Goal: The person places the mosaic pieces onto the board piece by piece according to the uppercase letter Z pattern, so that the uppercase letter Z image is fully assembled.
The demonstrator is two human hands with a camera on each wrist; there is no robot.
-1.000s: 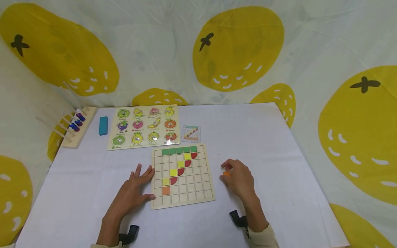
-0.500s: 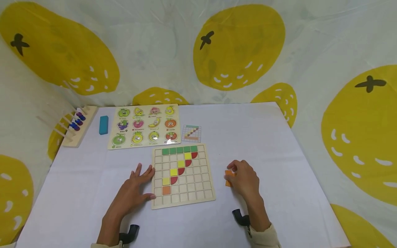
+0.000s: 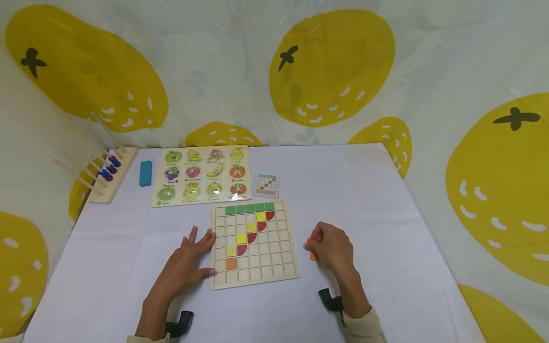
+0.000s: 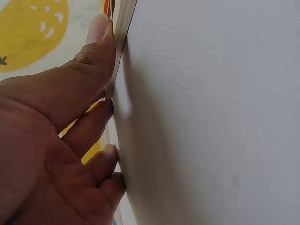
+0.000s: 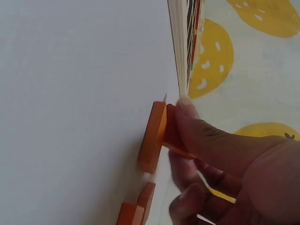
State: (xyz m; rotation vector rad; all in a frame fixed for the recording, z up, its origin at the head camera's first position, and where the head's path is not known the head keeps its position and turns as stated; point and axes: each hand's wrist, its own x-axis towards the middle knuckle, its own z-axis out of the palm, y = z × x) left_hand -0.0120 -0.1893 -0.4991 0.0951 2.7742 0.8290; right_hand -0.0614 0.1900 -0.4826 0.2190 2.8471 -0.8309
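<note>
My left hand [image 3: 182, 267] lies at the left edge of the wooden grid board [image 3: 266, 278], thumb and fingertips touching its rim, fingers spread. To the right of the board, my right hand [image 3: 335, 247] pinches an orange tile [image 5: 173, 130] between thumb and fingers, low over the table. Another orange tile [image 5: 153, 138] stands close against it in the right wrist view, and more orange tiles [image 5: 131, 214] lie nearby. On the board are a row of green squares [image 3: 250, 208], a diagonal of yellow squares [image 3: 242, 238] with red quarter-round tiles [image 3: 252, 237], and one orange square [image 3: 231, 263].
Behind the board lie a small printed pattern card [image 3: 266, 186] and a fruit picture puzzle [image 3: 201, 176]. A blue block [image 3: 146, 173] and a wooden peg stand [image 3: 109, 190] with blue and purple pieces are at the back left. A lemon-print cloth [image 3: 334, 66] hangs behind the table.
My right hand shifts slightly right, then a little back left, staying beside the board. More orange shows below its fingers than a second ago. My left hand stays at the board's edge.
</note>
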